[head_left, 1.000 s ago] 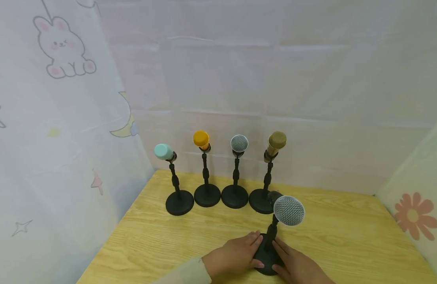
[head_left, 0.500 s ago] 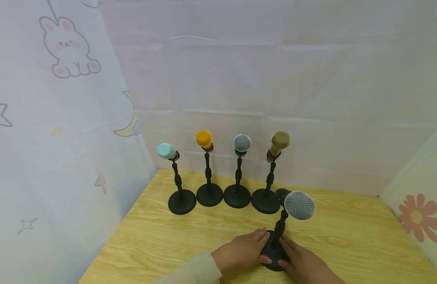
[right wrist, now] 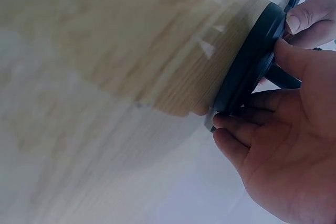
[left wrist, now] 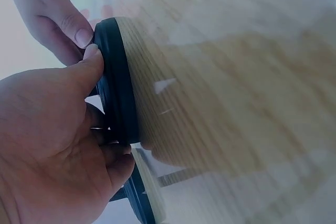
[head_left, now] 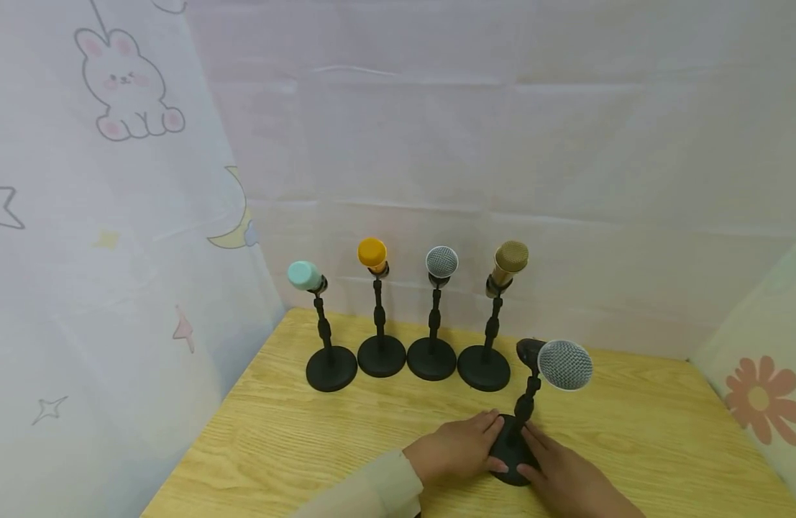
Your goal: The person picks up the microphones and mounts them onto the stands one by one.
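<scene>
A black desk microphone stand with a silver mesh-headed microphone stands at the front right of the table in the head view. My left hand grips the left side of its round base, thumb at the near edge and fingers along the far side. From the right, my right hand holds the same base, its thumb close to the left one. Both wrist views show the thumbs and fingers at the base's rim, low over the wood.
Behind, a row of black stands carries a mint microphone, an orange microphone, a silver-headed microphone and a gold microphone. The wooden table meets a white backdrop at its back edge.
Both hands have moved the held microphone stand to the right and slightly away over the table. The row of stands behind keeps its place; the head view has shifted a little.
</scene>
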Tool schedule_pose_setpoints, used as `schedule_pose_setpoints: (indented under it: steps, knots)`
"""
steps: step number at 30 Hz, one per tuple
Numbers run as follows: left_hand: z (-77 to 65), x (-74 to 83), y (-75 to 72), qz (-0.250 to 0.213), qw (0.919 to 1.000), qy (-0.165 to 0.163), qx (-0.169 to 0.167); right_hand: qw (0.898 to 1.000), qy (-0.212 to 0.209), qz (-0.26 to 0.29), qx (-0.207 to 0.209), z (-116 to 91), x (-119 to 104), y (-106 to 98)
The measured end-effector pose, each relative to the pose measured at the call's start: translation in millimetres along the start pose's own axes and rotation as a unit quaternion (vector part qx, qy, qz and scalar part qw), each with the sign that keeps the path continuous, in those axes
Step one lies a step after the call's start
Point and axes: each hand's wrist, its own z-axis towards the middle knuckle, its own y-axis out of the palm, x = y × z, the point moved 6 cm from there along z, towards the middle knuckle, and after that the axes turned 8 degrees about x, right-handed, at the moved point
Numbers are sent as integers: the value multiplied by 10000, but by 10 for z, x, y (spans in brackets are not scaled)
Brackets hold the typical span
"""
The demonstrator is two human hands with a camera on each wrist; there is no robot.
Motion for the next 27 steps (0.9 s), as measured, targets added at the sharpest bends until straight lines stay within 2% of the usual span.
schedule_pose_setpoints:
  steps: [13,22,27]
  knots:
    - [245,31,14,73,10000,-16,-57,9995,78,210,-221,89,196,-40]
    - [437,23,39,212,9997,-101,18,9996,-74,225,-138,149,299,-91]
    - [531,32,5,243,9995,-198,90,9998,-120,151,-64,192,396,-99]
